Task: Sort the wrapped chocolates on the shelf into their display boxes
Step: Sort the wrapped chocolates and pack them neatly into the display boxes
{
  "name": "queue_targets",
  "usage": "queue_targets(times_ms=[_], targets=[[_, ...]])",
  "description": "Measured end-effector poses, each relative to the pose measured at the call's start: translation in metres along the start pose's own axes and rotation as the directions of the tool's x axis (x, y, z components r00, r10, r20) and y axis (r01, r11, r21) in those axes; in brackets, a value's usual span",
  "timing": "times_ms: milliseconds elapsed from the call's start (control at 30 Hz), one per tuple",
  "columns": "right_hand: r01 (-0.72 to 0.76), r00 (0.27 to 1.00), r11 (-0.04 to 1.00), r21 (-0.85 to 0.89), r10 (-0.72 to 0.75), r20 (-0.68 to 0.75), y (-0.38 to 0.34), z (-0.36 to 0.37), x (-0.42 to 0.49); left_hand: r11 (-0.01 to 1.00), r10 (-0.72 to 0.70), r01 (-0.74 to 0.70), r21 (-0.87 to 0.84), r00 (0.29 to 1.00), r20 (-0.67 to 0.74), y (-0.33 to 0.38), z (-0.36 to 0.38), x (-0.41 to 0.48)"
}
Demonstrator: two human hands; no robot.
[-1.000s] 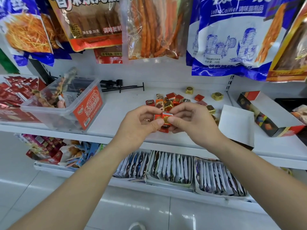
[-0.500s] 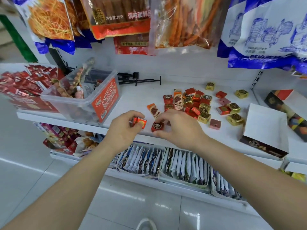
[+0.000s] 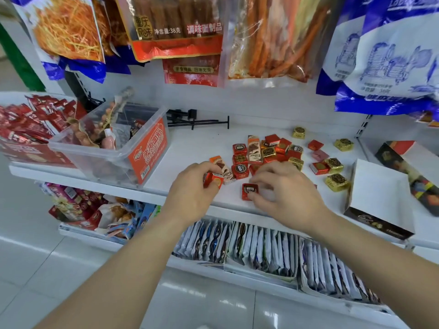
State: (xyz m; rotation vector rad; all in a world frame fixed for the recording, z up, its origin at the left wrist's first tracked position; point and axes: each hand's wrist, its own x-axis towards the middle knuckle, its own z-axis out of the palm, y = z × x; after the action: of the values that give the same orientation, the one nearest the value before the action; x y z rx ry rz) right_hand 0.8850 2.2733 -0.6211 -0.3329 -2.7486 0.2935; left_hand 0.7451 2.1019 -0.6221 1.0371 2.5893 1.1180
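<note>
White shelf [image 3: 202, 143] is strewn with wrapped chocolates [image 3: 266, 150]; a red-orange chocolate [image 3: 213, 180] is pinched in the left hand [image 3: 190, 195], a dark-labelled chocolate [image 3: 249, 191] by the right hand [image 3: 287, 195] at the shelf's front; light, slippery foil is probably best gripped by opposite sides.

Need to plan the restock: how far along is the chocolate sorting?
Barely started: no chocolates show in the display box. The left hand grips an orange-red chocolate, the right hand pinches a red chocolate. The red and gold pile lies loose on the shelf.
</note>
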Motion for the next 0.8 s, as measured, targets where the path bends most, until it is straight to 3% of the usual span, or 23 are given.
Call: queue_targets(times_ms=[100,200,333,667,800], targets=[[-0.055,0.997,0.994,0.092,0.059,-0.042,0.011,-0.015,0.024,1.000,0.011,-0.012,-0.029,0.999,-0.043,0.006,0.007,0.006],[-0.098,0.989,0.995,0.023,0.095,0.112,0.018,-0.018,0.050,0.998,0.047,-0.049,-0.032,0.997,-0.066,0.013,0.011,0.012],[-0.121,0.976,0.991,-0.059,0.129,0.177,0.018,-0.015,0.068,0.998,0.052,-0.055,-0.040,0.996,-0.074,0.020,0.016,0.019],[-0.069,0.958,0.993,-0.097,0.094,0.272,0.027,-0.004,0.069,0.996,-0.067,0.056,-0.066,0.981,-0.183,0.020,0.017,0.040],[-0.114,0.941,0.993,-0.001,0.109,0.319,0.028,-0.007,0.073,0.991,-0.109,0.095,-0.093,0.981,-0.162,0.017,0.021,0.040]])
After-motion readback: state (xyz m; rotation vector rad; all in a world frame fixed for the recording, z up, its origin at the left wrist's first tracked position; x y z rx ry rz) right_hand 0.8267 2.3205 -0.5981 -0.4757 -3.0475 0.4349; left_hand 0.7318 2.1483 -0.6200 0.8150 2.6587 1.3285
